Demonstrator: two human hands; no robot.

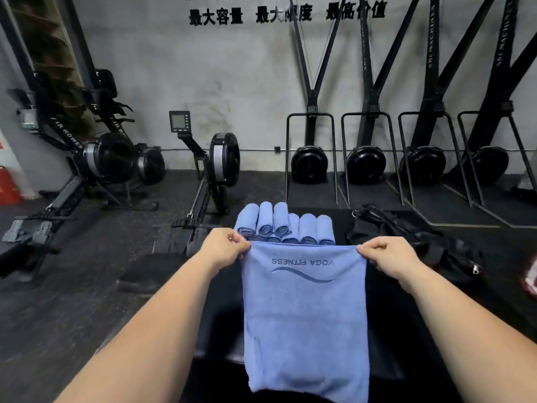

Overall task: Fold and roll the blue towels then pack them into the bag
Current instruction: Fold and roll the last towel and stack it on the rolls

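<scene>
1. The blue towel (305,315) is spread over a dark padded surface (389,321), running from the hands back toward the person. Its printed logo reads upside down (so the held edge is the far one).
2. Holding it by the two far corners pulls that edge straight, which I judge sets up a square fold before rolling.
3. The left hand (225,245) pinches the far left corner, fingers curled onto the cloth. The right hand (388,255) pinches the far right corner the same way.
4. Both forearms reach forward, angling in toward the towel, with the wrists about level.
5. The rolled towels (286,223) lie stacked side by side just beyond the held edge, ends toward the person, probably gathered there for packing together.
6. The black bag (412,239) lies slumped to the right of the rolls, near the right hand. It is too dark to tell whether its mouth is open.
7. Packing looks not yet begun.
</scene>
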